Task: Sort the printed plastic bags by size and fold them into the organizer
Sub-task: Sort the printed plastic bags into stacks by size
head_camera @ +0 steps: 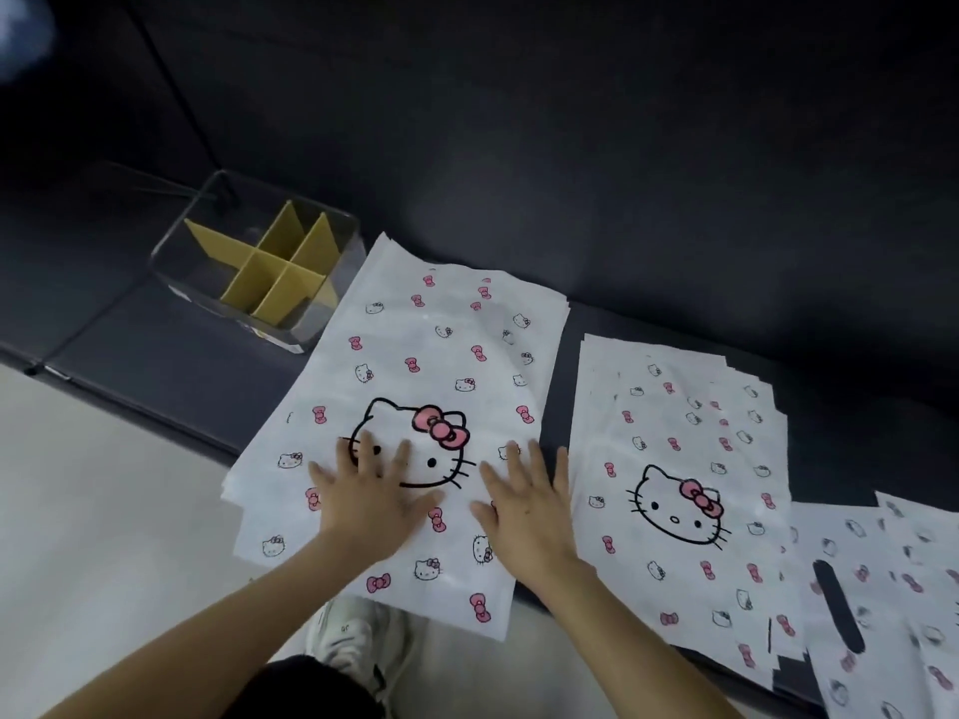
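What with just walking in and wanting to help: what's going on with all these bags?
A person presses the left hand and right hand flat on the larger pile of printed bags. A smaller pile lies to its right, with more bags at the far right. The clear organizer behind shows no bags yet, so nothing seems folded away.

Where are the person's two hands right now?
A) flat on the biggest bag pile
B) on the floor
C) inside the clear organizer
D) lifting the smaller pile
A: the left hand and right hand lie spread-fingered on the biggest bag pile.
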`<move>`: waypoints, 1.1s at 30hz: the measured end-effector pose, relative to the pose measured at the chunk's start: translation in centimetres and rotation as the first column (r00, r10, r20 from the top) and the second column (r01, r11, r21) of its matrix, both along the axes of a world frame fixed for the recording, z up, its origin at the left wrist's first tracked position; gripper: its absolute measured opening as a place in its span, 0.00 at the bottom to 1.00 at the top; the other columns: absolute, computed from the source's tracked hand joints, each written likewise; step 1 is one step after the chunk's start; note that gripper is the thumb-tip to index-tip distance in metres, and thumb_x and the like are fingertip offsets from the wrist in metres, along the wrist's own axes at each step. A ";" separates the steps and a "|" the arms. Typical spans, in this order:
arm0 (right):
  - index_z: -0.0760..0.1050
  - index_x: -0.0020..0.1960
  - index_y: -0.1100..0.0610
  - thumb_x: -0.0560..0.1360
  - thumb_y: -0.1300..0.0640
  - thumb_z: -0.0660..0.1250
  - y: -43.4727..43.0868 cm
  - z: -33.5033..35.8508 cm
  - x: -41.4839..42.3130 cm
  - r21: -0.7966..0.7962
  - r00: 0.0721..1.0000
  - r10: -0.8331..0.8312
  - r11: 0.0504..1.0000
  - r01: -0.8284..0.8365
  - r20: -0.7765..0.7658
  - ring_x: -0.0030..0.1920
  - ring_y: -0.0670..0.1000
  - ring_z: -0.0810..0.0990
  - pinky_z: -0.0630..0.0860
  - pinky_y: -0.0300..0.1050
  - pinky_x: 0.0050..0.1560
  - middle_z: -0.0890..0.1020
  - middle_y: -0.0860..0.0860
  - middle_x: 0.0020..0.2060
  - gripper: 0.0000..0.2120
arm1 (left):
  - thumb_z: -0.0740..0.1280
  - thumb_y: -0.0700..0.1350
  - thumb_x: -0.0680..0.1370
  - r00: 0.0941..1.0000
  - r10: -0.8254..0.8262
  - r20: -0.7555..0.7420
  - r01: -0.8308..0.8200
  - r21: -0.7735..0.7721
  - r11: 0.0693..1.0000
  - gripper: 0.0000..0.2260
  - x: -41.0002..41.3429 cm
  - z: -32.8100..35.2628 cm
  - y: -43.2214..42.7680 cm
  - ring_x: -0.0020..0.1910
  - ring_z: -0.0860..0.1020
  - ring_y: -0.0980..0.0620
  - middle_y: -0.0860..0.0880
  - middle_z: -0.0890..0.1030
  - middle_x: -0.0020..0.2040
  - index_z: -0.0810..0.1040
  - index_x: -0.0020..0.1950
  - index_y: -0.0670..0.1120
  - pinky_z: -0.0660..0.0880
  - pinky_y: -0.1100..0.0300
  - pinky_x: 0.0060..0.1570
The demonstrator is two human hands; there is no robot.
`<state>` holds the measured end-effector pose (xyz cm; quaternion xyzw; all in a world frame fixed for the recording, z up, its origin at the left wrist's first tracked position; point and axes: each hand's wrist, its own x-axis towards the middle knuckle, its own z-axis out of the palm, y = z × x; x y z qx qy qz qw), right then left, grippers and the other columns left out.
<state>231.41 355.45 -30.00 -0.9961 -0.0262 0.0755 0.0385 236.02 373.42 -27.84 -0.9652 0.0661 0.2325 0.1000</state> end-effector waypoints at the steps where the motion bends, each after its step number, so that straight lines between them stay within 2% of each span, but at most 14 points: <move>1: 0.81 0.54 0.52 0.74 0.43 0.52 0.1 0.1 -0.1 0.012 1.000 -0.003 1.000 0.002 0.008 0.60 0.65 0.76 0.54 0.65 0.65 0.80 0.60 0.57 0.23 | 0.41 0.74 0.72 1.000 0.014 -0.009 -0.015 -0.016 1.000 0.37 0.2 -0.3 0.0 0.75 0.43 0.38 0.43 0.44 0.78 0.42 0.77 0.57 0.49 0.35 0.68; 6: 0.80 0.58 0.51 0.77 0.44 0.52 -2.1 0.2 -1.6 0.081 0.989 -0.074 0.995 0.064 0.130 0.61 0.64 0.77 0.56 0.65 0.65 0.80 0.59 0.60 0.22 | 0.47 0.71 0.75 0.999 -0.044 0.027 0.047 -0.093 0.995 0.35 4.7 -0.9 0.8 0.75 0.42 0.37 0.43 0.43 0.78 0.41 0.77 0.58 0.51 0.40 0.70; 9: 0.81 0.57 0.53 0.81 0.43 0.46 -5.5 0.8 -3.6 0.116 0.952 -0.225 0.972 0.205 0.208 0.59 0.63 0.78 0.57 0.63 0.65 0.80 0.59 0.58 0.27 | 0.47 0.69 0.76 0.996 -0.087 0.025 0.089 -0.065 0.994 0.34 6.4 -0.8 1.0 0.75 0.43 0.37 0.42 0.44 0.78 0.42 0.77 0.57 0.52 0.42 0.71; 11: 0.81 0.56 0.55 0.81 0.42 0.44 -8.5 1.2 -5.3 0.170 0.894 -0.357 0.932 0.321 0.270 0.59 0.62 0.79 0.60 0.62 0.66 0.81 0.59 0.58 0.29 | 0.49 0.66 0.78 0.995 -0.085 0.059 0.088 -0.063 0.994 0.31 6.5 -0.5 0.6 0.75 0.44 0.36 0.42 0.46 0.78 0.45 0.78 0.56 0.53 0.42 0.71; 15: 0.81 0.56 0.59 0.75 0.46 0.55 -15.2 1.5 -10.3 0.179 0.748 -0.551 0.832 0.524 0.371 0.57 0.63 0.79 0.66 0.66 0.63 0.80 0.62 0.57 0.24 | 0.52 0.53 0.81 0.970 -0.127 0.207 0.153 -0.116 0.981 0.26 4.5 -0.1 -2.0 0.75 0.48 0.36 0.39 0.51 0.77 0.50 0.78 0.51 0.53 0.42 0.72; 17: 0.79 0.58 0.61 0.74 0.44 0.55 -18.6 1.5 -13.1 0.136 0.702 -0.642 0.760 0.635 0.308 0.59 0.65 0.78 0.65 0.68 0.63 0.79 0.64 0.58 0.26 | 0.53 0.52 0.81 0.958 -0.164 0.234 0.204 -0.160 0.966 0.25 3.0 -0.2 -3.6 0.75 0.49 0.35 0.38 0.53 0.77 0.53 0.78 0.50 0.52 0.41 0.71; 19: 0.73 0.66 0.60 0.75 0.40 0.56 -22.0 1.7 -15.8 0.042 0.628 -0.756 0.645 0.763 0.188 0.65 0.65 0.72 0.59 0.67 0.67 0.73 0.64 0.65 0.29 | 0.58 0.50 0.80 0.947 -0.194 0.255 0.252 -0.219 0.943 0.25 1.4 -0.3 -5.4 0.74 0.53 0.32 0.35 0.57 0.75 0.60 0.76 0.47 0.54 0.39 0.70; 21: 0.60 0.75 0.57 0.76 0.36 0.57 -25.1 1.9 -18.5 -0.088 0.506 -0.862 0.503 0.860 0.028 0.72 0.62 0.62 0.53 0.63 0.72 0.63 0.60 0.73 0.35 | 0.62 0.47 0.78 0.929 -0.209 0.305 0.303 -0.305 0.903 0.22 -0.2 -0.5 -7.2 0.70 0.61 0.28 0.31 0.66 0.70 0.69 0.72 0.43 0.62 0.35 0.66; 23: 0.55 0.76 0.55 0.74 0.30 0.50 -27.5 1.5 -21.1 -0.142 0.426 -0.903 0.430 0.892 -0.060 0.74 0.60 0.58 0.54 0.61 0.72 0.59 0.56 0.75 0.40 | 0.58 0.50 0.77 0.922 -0.235 0.306 0.340 -0.354 0.871 0.21 -1.9 -0.2 -9.4 0.64 0.69 0.26 0.29 0.73 0.63 0.76 0.65 0.40 0.70 0.34 0.59; 26: 0.69 0.67 0.54 0.69 0.29 0.40 -28.6 0.2 -23.3 -0.118 0.421 -0.904 0.427 0.896 -0.074 0.68 0.57 0.66 0.61 0.60 0.66 0.68 0.51 0.68 0.40 | 0.54 0.53 0.75 0.937 -0.257 0.238 0.343 -0.474 0.811 0.24 -5.0 0.2 -13.1 0.59 0.73 0.27 0.31 0.77 0.58 0.79 0.61 0.40 0.74 0.35 0.53; 28: 0.77 0.55 0.56 0.74 0.36 0.49 -28.7 -0.2 -23.6 -0.070 0.420 -0.907 0.417 0.906 0.023 0.61 0.57 0.73 0.62 0.61 0.65 0.76 0.52 0.57 0.29 | 0.57 0.54 0.75 0.933 -0.302 0.196 0.360 -0.498 0.789 0.23 -7.1 0.4 -15.3 0.61 0.74 0.29 0.33 0.77 0.60 0.79 0.62 0.42 0.74 0.37 0.54; 30: 0.79 0.43 0.60 0.77 0.47 0.59 -28.5 0.3 -23.3 0.040 0.408 -0.904 0.416 0.909 0.131 0.48 0.59 0.78 0.66 0.62 0.61 0.80 0.56 0.42 0.18 | 0.58 0.55 0.74 0.898 -0.388 0.207 0.439 -0.462 0.770 0.23 -8.6 -0.4 -16.8 0.61 0.75 0.31 0.35 0.78 0.60 0.80 0.61 0.44 0.74 0.40 0.55; 32: 0.79 0.37 0.63 0.76 0.58 0.66 -28.3 1.0 -23.1 0.139 0.392 -0.894 0.425 0.894 0.217 0.34 0.59 0.78 0.73 0.57 0.49 0.79 0.58 0.29 0.12 | 0.55 0.56 0.75 0.859 -0.472 0.199 0.509 -0.431 0.745 0.24 -9.5 -0.5 -17.9 0.63 0.73 0.32 0.36 0.77 0.62 0.79 0.62 0.46 0.72 0.43 0.57; 33: 0.79 0.35 0.64 0.75 0.62 0.67 -28.3 1.4 -23.1 0.173 0.384 -0.888 0.432 0.885 0.253 0.28 0.58 0.75 0.72 0.51 0.41 0.76 0.58 0.24 0.11 | 0.52 0.58 0.75 0.859 -0.482 0.173 0.506 -0.431 0.747 0.26 -9.8 -0.4 -18.4 0.67 0.69 0.33 0.36 0.74 0.66 0.77 0.65 0.47 0.69 0.44 0.62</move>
